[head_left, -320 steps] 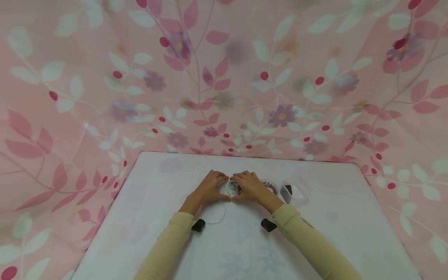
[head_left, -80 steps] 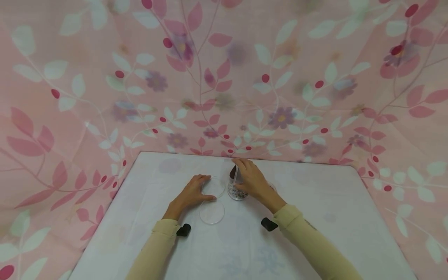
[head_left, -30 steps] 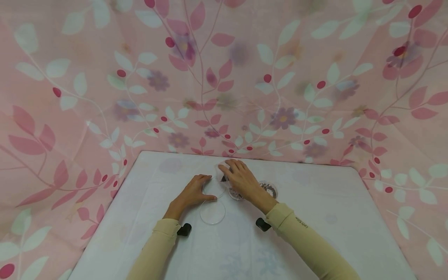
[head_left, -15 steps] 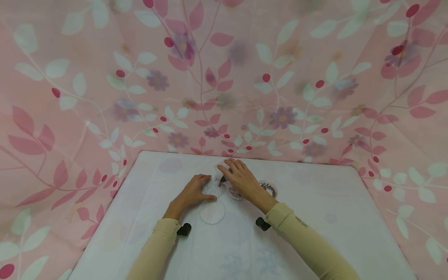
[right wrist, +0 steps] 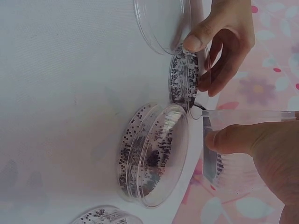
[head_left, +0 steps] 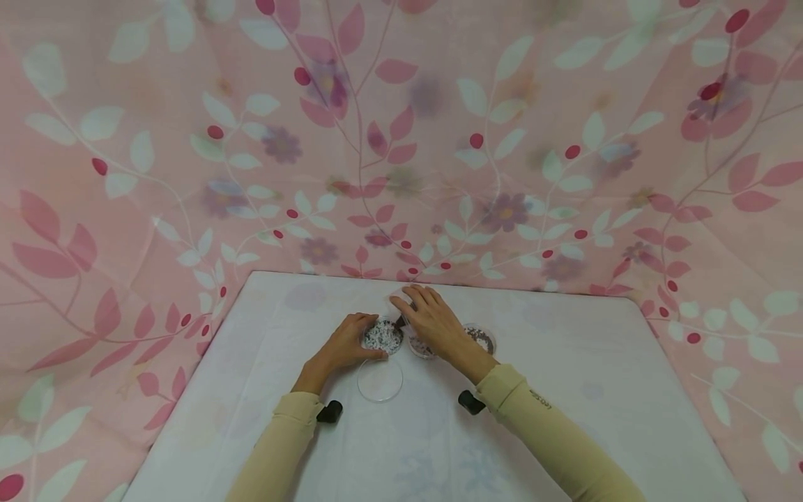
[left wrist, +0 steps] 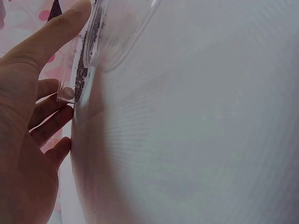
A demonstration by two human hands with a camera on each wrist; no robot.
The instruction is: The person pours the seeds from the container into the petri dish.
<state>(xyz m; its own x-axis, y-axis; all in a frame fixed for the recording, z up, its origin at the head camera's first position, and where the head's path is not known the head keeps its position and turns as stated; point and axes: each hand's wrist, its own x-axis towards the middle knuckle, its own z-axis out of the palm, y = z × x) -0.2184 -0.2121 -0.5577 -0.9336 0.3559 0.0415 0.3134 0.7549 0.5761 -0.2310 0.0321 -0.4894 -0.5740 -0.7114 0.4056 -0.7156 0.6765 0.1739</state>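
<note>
My left hand point(head_left: 341, 343) grips a clear petri dish point(head_left: 383, 337), thumb on the near side and fingers on the far side. Small black granules cover much of its bottom. My right hand point(head_left: 439, 326) holds a clear plastic box point(right wrist: 236, 175), tipped toward that dish. From the box's corner dark granules point(head_left: 399, 322) fall over the dish's rim. Right beside it, partly hidden under my right hand in the head view, sits a covered petri dish point(right wrist: 154, 158) with similar granules. A clear round lid point(head_left: 379, 381) lies in front of the left dish.
Another petri dish with dark granules point(head_left: 479, 339) stands to the right of my right hand. The white-covered table point(head_left: 564, 418) ends at a pink floral curtain point(head_left: 401, 139) behind. Black wrist devices point(head_left: 330, 412) hang below both wrists.
Over the last second the left dish has gone from bare to scattered with black granules pouring from the tipped box. Earlier, the right hand brought the box over from the right. Both hands now stay put.
</note>
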